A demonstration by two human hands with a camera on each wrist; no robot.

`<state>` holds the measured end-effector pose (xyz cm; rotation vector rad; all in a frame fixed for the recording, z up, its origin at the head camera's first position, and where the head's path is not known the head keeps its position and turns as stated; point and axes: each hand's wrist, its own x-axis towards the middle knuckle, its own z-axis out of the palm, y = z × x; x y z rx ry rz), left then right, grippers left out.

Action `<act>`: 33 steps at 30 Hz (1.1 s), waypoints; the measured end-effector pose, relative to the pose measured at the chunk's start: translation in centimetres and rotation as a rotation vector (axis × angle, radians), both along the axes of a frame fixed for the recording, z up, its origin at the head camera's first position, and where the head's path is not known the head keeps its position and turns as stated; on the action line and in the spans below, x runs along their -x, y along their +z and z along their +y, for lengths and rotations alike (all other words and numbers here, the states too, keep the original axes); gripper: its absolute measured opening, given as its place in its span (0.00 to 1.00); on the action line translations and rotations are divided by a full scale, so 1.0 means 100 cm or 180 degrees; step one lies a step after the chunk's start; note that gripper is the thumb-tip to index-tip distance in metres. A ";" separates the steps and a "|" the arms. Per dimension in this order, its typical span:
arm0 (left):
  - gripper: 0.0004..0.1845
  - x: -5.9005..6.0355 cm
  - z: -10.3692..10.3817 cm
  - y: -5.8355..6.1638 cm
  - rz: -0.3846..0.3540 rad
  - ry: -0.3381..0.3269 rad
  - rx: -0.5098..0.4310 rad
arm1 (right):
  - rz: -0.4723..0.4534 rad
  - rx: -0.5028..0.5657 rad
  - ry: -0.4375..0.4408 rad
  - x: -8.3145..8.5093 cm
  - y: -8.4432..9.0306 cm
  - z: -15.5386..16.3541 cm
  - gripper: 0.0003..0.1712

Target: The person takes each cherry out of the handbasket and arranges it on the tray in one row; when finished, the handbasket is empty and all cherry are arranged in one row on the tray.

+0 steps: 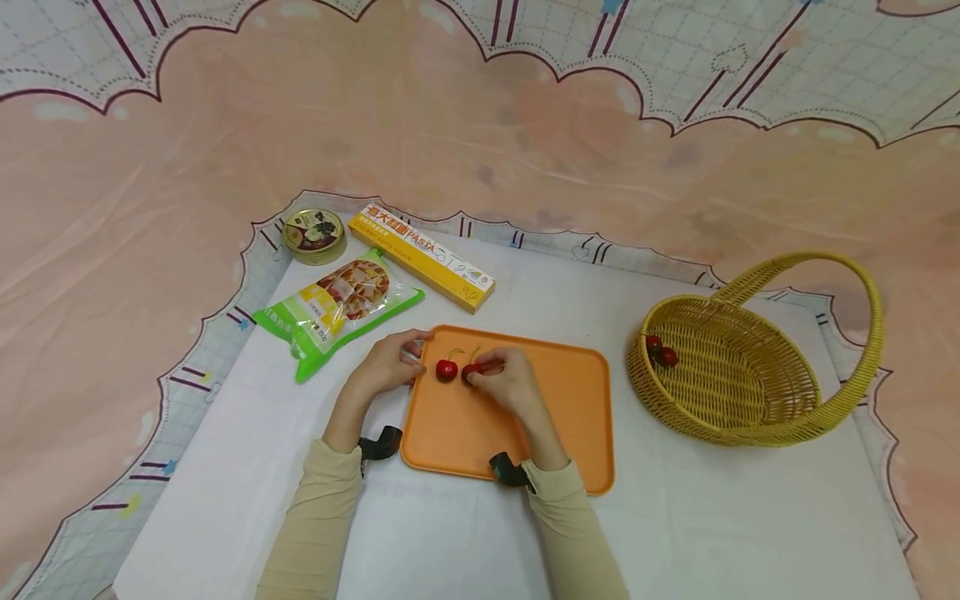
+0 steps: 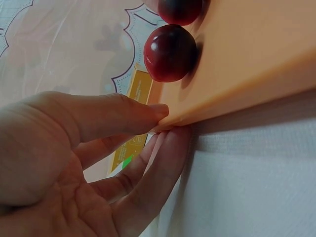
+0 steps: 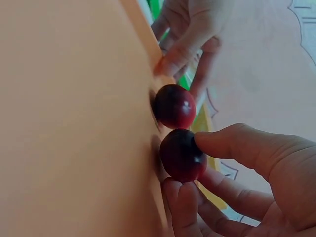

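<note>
An orange tray [image 1: 570,400] lies on the white table. My left hand [image 1: 383,364] grips its left rim, and the left wrist view shows the thumb [image 2: 133,116] on top with fingers against the outer side. On the tray, near that rim, sits a red cherry [image 1: 446,370] with a stem. Just right of it, my right hand [image 1: 513,383] pinches a second cherry [image 3: 182,155] between thumb and fingers. In the right wrist view this cherry is right beside the first cherry [image 3: 175,106], at the tray's surface.
Right of the tray stands a yellow woven basket [image 1: 750,429] with a tall handle and a few cherries [image 1: 667,357] at its left side. Behind and left are a green-edged food bag [image 1: 337,308], a pasta box [image 1: 420,254] and a round tin [image 1: 315,236].
</note>
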<state>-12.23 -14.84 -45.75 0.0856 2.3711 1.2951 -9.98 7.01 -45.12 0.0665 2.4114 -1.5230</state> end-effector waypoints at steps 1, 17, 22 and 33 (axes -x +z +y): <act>0.28 0.000 0.000 0.000 -0.0004 0.0001 -0.0003 | 0.0003 -0.0001 0.0004 0.000 0.000 -0.001 0.11; 0.28 0.000 0.000 0.001 0.0026 -0.0009 -0.0058 | 0.0102 -0.0207 -0.0074 0.002 0.001 0.001 0.10; 0.28 -0.001 -0.001 0.001 -0.0013 0.0010 -0.0034 | 0.0151 -0.0198 -0.0157 0.007 0.003 0.011 0.11; 0.28 0.000 -0.001 0.000 -0.0025 -0.0005 -0.0025 | 0.0289 0.0069 -0.0385 0.021 0.022 0.058 0.13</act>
